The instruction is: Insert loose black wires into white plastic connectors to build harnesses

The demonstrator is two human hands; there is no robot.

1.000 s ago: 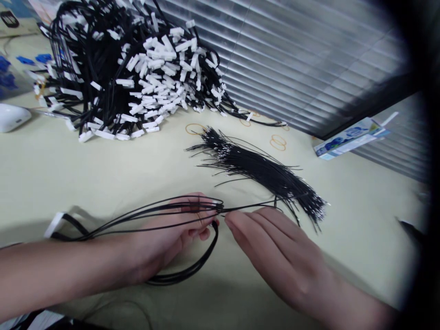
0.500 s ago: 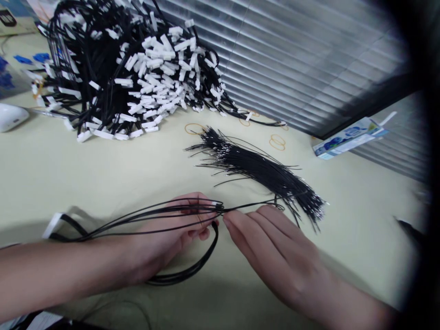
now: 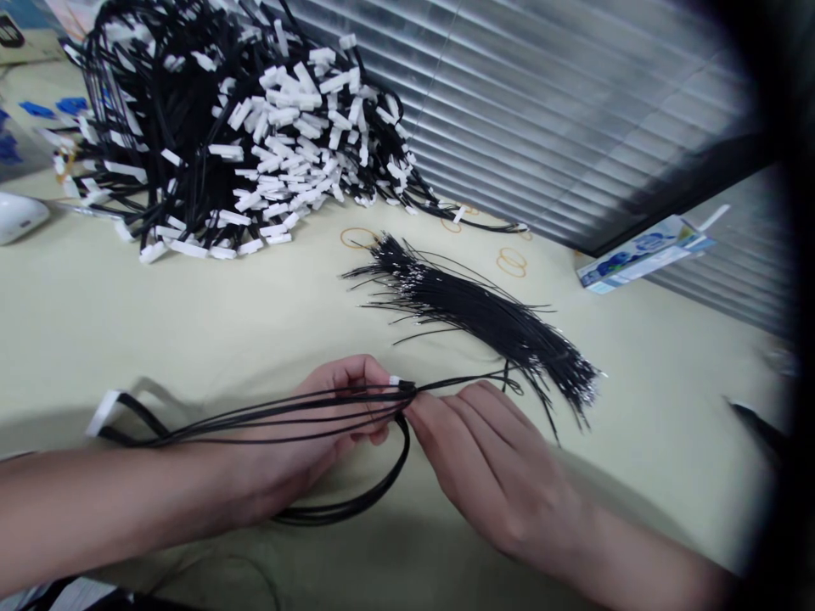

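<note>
The left hand (image 3: 318, 441) has its fingers (image 3: 366, 373) pinched shut on a small white connector (image 3: 396, 382) whose thin black wires (image 3: 255, 416) fan back leftward to a white plug (image 3: 102, 413) on the desk (image 3: 210, 314). Touching it from the right, the right hand (image 3: 497, 475) closes its fingers (image 3: 424, 416) on one loose black wire (image 3: 464, 382) at the connector. Beyond the fingers lies a bundle of black wires (image 3: 484, 314), and the writing on the blue-and-white box (image 3: 643, 253) far right is too blurred to read.

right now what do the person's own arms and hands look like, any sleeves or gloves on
Both are bare: the left hand and right hand wear no gloves, and no rings or watch show. The forearms are uncovered as far as the picture's edge, with no sleeve in view. Fingernails look short and plain.
</note>
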